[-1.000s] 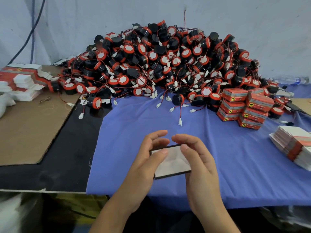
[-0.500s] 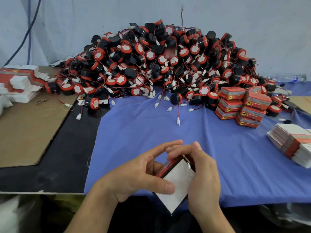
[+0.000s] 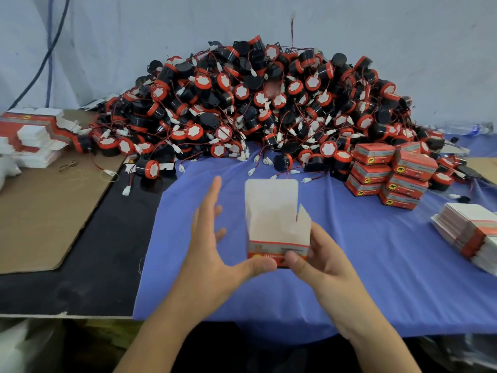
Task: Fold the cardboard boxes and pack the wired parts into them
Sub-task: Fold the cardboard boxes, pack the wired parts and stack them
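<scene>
- Head view, left first: left hand (image 3: 215, 246) spread, fingers straight, thumb tip touching the cardboard box (image 3: 274, 219).
- Box upright mid-frame over the blue cloth (image 3: 376, 251), top flap up: thin white card, red printed band.
- Now the right hand (image 3: 322, 262) pinches its lower corner; squeeze too hard and those thin walls could buckle.
- Behind, wired parts (image 3: 258, 103) heaped: round, black-and-red, tangled leads likely to snag.
</scene>
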`<action>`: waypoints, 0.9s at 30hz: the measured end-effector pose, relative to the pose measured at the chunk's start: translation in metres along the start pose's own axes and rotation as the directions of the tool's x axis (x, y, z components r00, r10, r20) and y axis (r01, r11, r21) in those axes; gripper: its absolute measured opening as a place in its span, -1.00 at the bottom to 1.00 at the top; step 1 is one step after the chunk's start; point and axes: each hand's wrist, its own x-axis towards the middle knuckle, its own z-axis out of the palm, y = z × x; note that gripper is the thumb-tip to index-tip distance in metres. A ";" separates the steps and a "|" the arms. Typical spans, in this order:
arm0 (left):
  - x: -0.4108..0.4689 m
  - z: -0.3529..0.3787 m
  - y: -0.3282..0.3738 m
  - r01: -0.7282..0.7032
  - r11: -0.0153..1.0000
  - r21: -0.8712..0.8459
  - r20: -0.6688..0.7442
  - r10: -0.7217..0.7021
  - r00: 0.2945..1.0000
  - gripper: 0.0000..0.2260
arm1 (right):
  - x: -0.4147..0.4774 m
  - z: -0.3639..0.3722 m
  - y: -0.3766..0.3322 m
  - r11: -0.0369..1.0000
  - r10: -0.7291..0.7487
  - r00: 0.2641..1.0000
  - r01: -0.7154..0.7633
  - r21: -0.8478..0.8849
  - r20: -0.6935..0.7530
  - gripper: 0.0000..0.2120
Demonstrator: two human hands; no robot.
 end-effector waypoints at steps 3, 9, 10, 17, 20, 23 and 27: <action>0.002 0.006 -0.028 0.139 0.990 -0.024 0.103 -0.136 0.985 -0.03 | 0.003 -0.005 0.022 0.989 0.003 1.000 -0.002 -0.151 0.005 -0.50; -0.015 0.029 -0.068 0.241 0.963 0.122 0.085 -0.252 0.964 -0.45 | -0.003 -0.014 0.062 0.805 0.032 0.998 -0.059 -0.591 -0.055 -0.38; -0.015 0.030 -0.070 0.253 0.962 0.100 0.093 -0.262 0.961 -0.45 | -0.002 -0.015 0.062 0.802 0.042 0.998 -0.059 -0.595 -0.042 -0.37; 0.001 0.005 -0.077 0.403 0.871 -0.281 0.185 -0.363 0.913 -0.23 | 0.004 -0.033 0.048 0.967 0.233 0.964 -0.244 -0.078 -0.132 -0.33; 0.023 -0.003 -0.082 0.382 0.775 -0.504 0.130 -0.369 0.920 -0.36 | 0.028 -0.044 0.050 0.961 0.274 0.913 -0.247 0.126 -0.303 -0.58; 0.063 0.006 -0.088 0.405 0.704 -0.584 0.188 -0.368 0.911 -0.48 | 0.074 -0.053 0.052 0.938 0.325 0.851 -0.235 0.256 -0.412 -0.70; 0.132 0.039 -0.102 0.461 0.612 -0.643 0.262 -0.389 0.883 -0.52 | 0.150 -0.064 0.060 0.932 0.352 0.781 -0.245 0.266 -0.515 -0.61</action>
